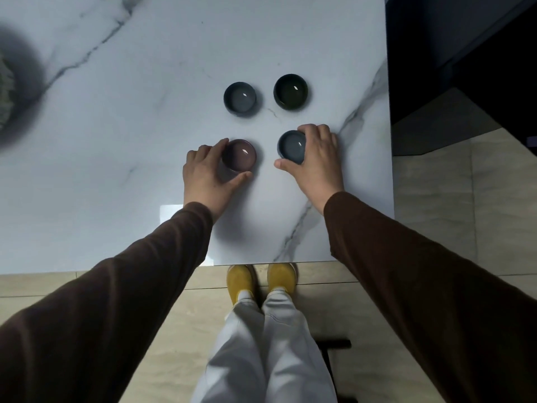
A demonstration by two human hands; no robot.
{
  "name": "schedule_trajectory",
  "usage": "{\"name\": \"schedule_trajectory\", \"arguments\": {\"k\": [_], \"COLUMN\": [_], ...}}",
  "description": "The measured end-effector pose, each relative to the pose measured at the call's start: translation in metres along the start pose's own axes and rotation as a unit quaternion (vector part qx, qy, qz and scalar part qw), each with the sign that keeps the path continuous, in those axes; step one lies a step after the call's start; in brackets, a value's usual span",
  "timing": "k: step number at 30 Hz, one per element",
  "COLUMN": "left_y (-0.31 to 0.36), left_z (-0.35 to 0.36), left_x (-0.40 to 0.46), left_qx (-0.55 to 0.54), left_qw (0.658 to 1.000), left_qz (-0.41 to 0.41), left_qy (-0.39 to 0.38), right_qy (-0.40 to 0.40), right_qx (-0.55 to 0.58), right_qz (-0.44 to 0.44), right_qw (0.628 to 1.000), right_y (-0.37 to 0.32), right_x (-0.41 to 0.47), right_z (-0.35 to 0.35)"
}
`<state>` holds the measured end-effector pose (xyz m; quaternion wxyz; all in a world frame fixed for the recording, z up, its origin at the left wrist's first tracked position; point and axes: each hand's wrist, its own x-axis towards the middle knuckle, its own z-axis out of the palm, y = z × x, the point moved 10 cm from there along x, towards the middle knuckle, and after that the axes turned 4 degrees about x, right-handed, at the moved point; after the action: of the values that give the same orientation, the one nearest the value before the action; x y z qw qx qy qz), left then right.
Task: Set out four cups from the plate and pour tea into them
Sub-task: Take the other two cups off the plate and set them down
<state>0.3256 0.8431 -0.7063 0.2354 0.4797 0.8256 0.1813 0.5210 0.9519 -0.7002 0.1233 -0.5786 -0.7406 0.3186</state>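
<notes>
Several small round cups stand in a square on the white marble table [145,141]. At the back are a grey-blue cup [240,98] on the left and a dark green cup [291,91] on the right. My left hand [206,175] wraps around a purple-brown cup [240,155] at the front left. My right hand [315,161] wraps around a second grey-blue cup [291,146] at the front right. Both front cups rest on the table. Each cup has a glossy inside; I cannot tell whether any holds tea. No plate or teapot shows.
The table's right edge [389,141] lies close beside the right-hand cups, with dark furniture [465,68] beyond it. A blurred dark shape [11,91] sits at the far left. A white sheet [170,213] lies near the front edge. My feet stand on tiled floor [436,199].
</notes>
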Motion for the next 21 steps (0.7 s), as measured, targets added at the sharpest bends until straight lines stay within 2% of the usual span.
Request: {"name": "schedule_trajectory", "arguments": {"k": [6, 9, 13, 21], "left_y": [-0.002, -0.002, -0.007, -0.060], "left_z": [-0.006, -0.023, -0.056, -0.140], "left_x": [-0.004, -0.012, -0.030, -0.064], "left_qx": [0.006, -0.004, -0.012, 0.035], "left_qw": [1.000, 1.000, 1.000, 0.999], "left_qz": [-0.002, -0.001, 0.001, 0.011], "left_qy": [-0.014, -0.005, 0.007, 0.018], "right_qy": [-0.020, 0.001, 0.021, -0.036], "right_qx": [-0.027, -0.068, -0.106, -0.117], "right_qz": [-0.001, -0.031, -0.083, -0.135], "right_qw": [0.999, 0.997, 0.991, 0.983], "right_y": [-0.008, -0.026, -0.070, -0.171], "right_x": [-0.005, -0.012, -0.032, -0.078], "right_z": [-0.003, -0.020, -0.037, 0.007]}}
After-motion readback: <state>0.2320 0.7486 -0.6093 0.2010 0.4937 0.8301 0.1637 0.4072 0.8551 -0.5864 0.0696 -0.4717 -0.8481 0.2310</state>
